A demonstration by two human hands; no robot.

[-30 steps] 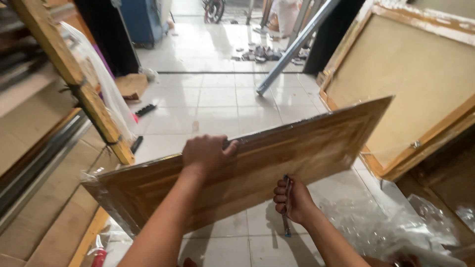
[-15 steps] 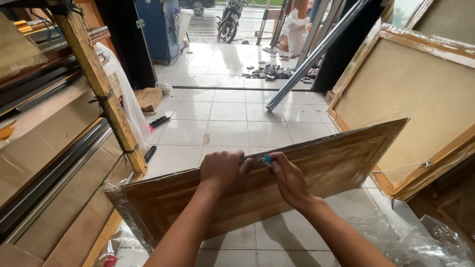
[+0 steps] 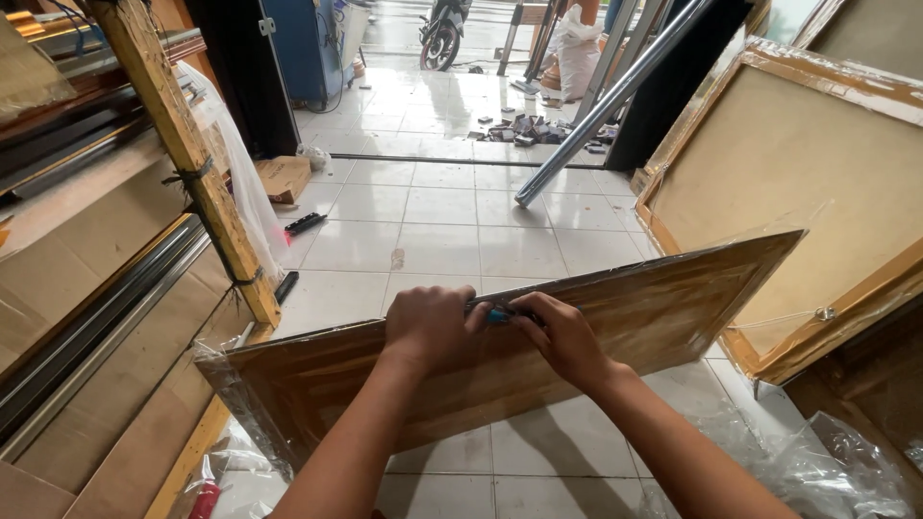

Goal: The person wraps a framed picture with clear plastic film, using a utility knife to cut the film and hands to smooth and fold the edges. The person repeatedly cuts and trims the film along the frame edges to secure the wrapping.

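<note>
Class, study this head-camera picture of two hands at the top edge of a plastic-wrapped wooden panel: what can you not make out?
- Small blue tool: mostly covered by the left hand and right hand; its kind is unclear.
- Wooden panel: lower edge hidden behind both forearms.
- Motorbike: cut off by the top edge.
- Small dark items on the floor: too small to identify.

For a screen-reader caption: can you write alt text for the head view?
Both hands meet at the top edge of a plastic-wrapped brown wooden panel held on edge above a white tiled floor: the left hand grips the edge, and the right hand holds a small blue-tipped tool there.
</note>
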